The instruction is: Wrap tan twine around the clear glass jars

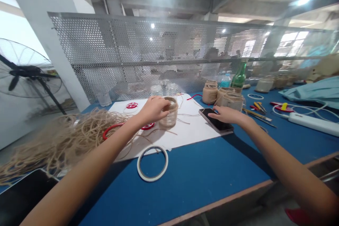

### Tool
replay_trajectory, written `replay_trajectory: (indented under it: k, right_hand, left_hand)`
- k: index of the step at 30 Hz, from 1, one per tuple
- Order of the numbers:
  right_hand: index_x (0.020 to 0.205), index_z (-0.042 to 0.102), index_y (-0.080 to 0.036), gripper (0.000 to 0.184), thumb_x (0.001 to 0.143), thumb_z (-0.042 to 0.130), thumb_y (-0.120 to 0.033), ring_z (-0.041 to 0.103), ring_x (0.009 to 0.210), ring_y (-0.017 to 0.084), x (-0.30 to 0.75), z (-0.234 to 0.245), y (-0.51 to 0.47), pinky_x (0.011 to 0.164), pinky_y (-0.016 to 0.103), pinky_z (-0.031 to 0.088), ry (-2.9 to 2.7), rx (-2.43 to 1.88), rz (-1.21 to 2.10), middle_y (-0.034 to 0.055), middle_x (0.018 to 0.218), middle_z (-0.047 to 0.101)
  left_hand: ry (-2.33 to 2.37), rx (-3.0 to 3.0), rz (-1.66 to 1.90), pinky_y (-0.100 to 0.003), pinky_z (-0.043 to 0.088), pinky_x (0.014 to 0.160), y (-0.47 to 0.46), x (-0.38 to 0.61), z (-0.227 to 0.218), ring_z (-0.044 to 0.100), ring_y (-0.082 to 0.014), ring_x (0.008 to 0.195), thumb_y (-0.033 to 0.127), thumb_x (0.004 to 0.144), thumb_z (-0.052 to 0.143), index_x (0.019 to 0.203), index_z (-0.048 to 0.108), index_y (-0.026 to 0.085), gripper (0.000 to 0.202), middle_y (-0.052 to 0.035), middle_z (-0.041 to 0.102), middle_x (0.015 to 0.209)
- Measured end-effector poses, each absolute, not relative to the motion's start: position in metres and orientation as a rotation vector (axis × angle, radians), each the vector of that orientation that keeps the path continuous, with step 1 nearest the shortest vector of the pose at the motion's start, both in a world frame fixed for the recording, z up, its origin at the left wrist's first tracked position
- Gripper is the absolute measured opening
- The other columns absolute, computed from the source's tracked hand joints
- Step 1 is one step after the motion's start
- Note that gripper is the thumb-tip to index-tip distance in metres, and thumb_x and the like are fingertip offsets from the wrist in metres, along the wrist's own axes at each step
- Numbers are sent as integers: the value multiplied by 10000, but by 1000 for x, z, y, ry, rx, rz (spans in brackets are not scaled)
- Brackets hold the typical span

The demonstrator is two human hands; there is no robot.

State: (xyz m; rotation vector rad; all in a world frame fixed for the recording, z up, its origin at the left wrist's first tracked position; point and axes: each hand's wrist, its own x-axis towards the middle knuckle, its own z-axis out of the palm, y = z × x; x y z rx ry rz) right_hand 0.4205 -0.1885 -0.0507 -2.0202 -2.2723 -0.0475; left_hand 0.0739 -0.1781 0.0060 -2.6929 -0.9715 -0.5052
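My left hand (152, 110) is closed round the rim of a glass jar (169, 114) partly wrapped in jute twine, which stands on a white sheet (185, 130). My right hand (227, 115) lies flat with fingers stretched out on a dark smartphone (221, 124) at the sheet's right edge. A big tangle of jute twine (60, 139) lies to the left, with strands running toward the jar. A ring of white tape (153, 163) lies on the blue table (198, 180) near me.
Twine-wrapped jars (210, 92), a green bottle (240, 76), empty glass jars (156, 90), scissors with red handles (113, 129), red lids (131, 105), pens (258, 107) and a white power strip (314, 123) stand around. A perforated metal screen (159, 53) backs the table. A fan (23, 70) stands left.
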Motion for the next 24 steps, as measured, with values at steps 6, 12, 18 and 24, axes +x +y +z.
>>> replay_trajectory:
  k: [6, 12, 18, 24]
  right_hand:
    - [889, 621, -152, 403, 878, 280, -366, 565, 860, 225, 435, -53, -187, 753, 316, 414, -2347, -1889, -7, 120, 896, 621]
    - [791, 682, -168, 300, 758, 386, -200, 551, 851, 201, 445, -50, -204, 808, 301, 407, -2407, -1730, 69, 87, 893, 597]
    - [899, 720, -214, 382, 709, 402, -123, 536, 894, 214, 453, -69, -201, 851, 325, 400, -2343, -1757, -87, 89, 932, 578]
    - [1027, 683, -166, 471, 690, 369, -65, 530, 904, 222, 465, -78, -198, 830, 318, 411, -2261, -1758, -163, 119, 960, 580]
  left_hand:
    - [-1031, -2698, -468, -303, 342, 678, -172, 69, 6, 483, -183, 744, 281, 781, 501, 754, 493, 184, 101, -39, 571, 772]
    - [-1013, -2725, -471, -293, 341, 656, -170, 70, 5, 484, -178, 742, 283, 788, 497, 760, 486, 185, 102, -41, 570, 784]
    - [-1016, -2730, -471, -292, 339, 648, -170, 70, 5, 488, -177, 737, 300, 802, 489, 763, 490, 185, 122, -38, 568, 777]
    - [-1013, -2722, -457, -293, 331, 651, -170, 71, 5, 483, -176, 736, 303, 803, 490, 765, 485, 186, 123, -36, 564, 772]
